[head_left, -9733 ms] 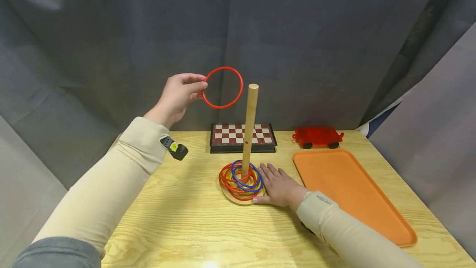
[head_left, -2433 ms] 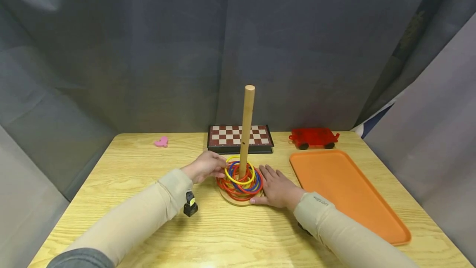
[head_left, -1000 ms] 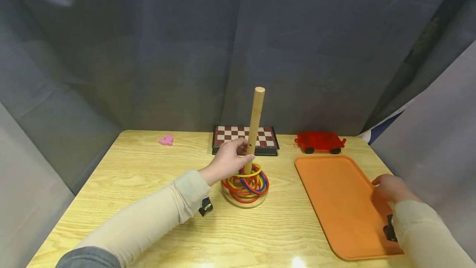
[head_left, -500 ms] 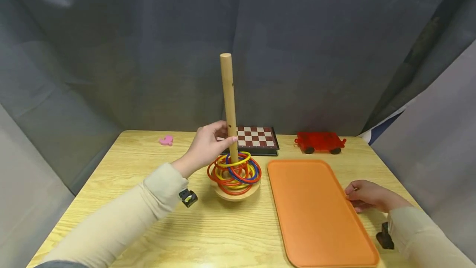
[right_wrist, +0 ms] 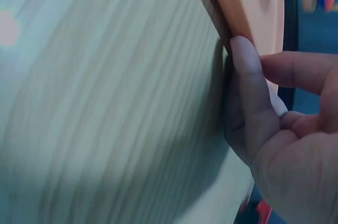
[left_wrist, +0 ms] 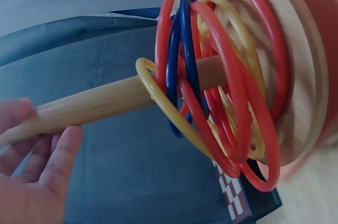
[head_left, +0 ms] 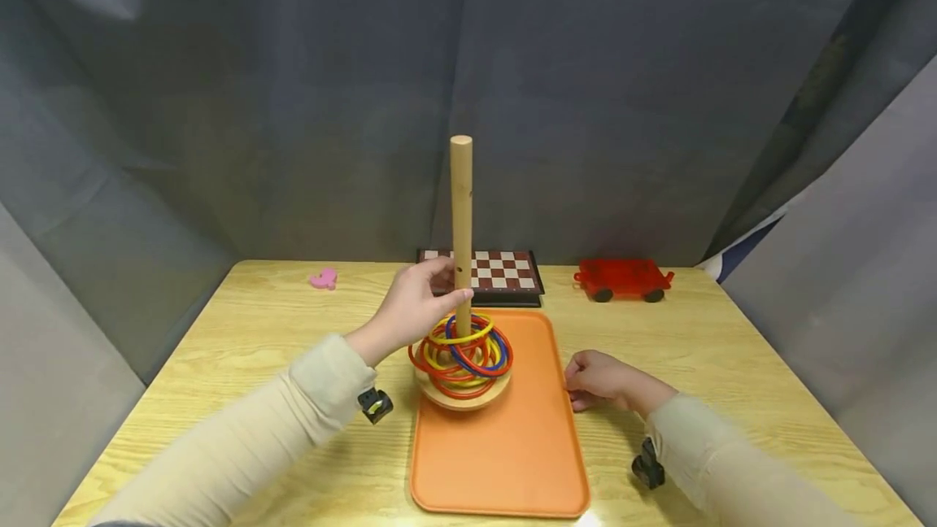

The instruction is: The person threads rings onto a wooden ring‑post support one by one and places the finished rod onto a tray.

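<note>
My left hand (head_left: 413, 299) grips the lower part of a wooden post (head_left: 461, 202) on a round base (head_left: 463, 405). Red, yellow and blue rings lie loosely around the post's foot; a yellow ring (left_wrist: 171, 110) is nearest the hand in the left wrist view. The base sits over the far left part of an orange tray (head_left: 505, 462), overlapping its left edge in the head view. At the tray's right edge, my right hand (head_left: 603, 381) pinches the rim between thumb and fingers, as the right wrist view shows at the fingertips (right_wrist: 245, 55).
Behind the tray lies a folded chessboard case (head_left: 505, 275). A red toy wagon (head_left: 622, 279) stands at the back right, a small pink toy (head_left: 324, 278) at the back left. Grey curtains (head_left: 344, 104) hang behind the wooden table (head_left: 293, 315).
The left hand has raised the ring stand off the table and shifted it left. The right hand, earlier flat beside the base, has slid the tray left under the stand.
</note>
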`<state>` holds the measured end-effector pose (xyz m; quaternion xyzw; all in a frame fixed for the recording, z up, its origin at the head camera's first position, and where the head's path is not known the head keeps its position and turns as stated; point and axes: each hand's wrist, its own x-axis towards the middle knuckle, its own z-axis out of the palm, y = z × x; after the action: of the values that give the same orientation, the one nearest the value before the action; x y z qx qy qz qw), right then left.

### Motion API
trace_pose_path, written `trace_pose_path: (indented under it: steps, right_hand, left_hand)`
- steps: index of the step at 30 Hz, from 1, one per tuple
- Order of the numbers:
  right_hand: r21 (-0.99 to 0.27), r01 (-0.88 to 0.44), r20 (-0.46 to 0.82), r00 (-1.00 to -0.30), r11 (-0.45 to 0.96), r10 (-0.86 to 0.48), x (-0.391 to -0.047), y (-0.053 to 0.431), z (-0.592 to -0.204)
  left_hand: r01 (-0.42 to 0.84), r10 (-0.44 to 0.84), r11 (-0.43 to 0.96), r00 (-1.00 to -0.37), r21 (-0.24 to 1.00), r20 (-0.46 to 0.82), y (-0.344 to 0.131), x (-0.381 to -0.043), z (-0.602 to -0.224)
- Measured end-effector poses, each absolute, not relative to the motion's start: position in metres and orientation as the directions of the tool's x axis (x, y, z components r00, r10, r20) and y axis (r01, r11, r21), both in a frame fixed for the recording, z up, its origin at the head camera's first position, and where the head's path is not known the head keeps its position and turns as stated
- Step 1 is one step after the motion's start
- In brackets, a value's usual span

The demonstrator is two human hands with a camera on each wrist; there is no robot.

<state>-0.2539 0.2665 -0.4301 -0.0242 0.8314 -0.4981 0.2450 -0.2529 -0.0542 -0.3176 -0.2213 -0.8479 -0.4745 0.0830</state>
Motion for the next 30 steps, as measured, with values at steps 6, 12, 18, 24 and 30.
trace_pose_path:
  steps: [6,12,18,24,30]
  right_hand:
    - [-0.834,0.191,-0.369,-0.891,0.518,-0.265,-0.256,0.227,-0.431]
    - [-0.818,0.178,-0.357,-0.903,0.546,-0.240,-0.260,0.213,-0.431]
    - [-0.808,0.190,-0.365,-0.904,0.558,-0.221,-0.260,0.209,-0.431]
    - [-0.800,0.131,-0.343,-0.901,0.585,-0.267,-0.261,0.215,-0.428]
    - [-0.456,-0.226,-0.138,-0.938,0.861,-0.319,-0.271,0.236,-0.416]
  left_hand:
    - [0.454,0.285,0.455,-0.889,0.766,0.357,-0.058,-0.255,-0.329]
    - [0.435,0.263,0.474,-0.899,0.765,0.349,-0.060,-0.257,-0.339]
    - [0.426,0.240,0.487,-0.905,0.762,0.352,-0.059,-0.255,-0.353]
    - [0.440,0.251,0.464,-0.897,0.769,0.363,-0.060,-0.254,-0.355]
    - [0.431,0.333,0.505,-0.897,0.748,0.292,-0.094,-0.262,-0.361]
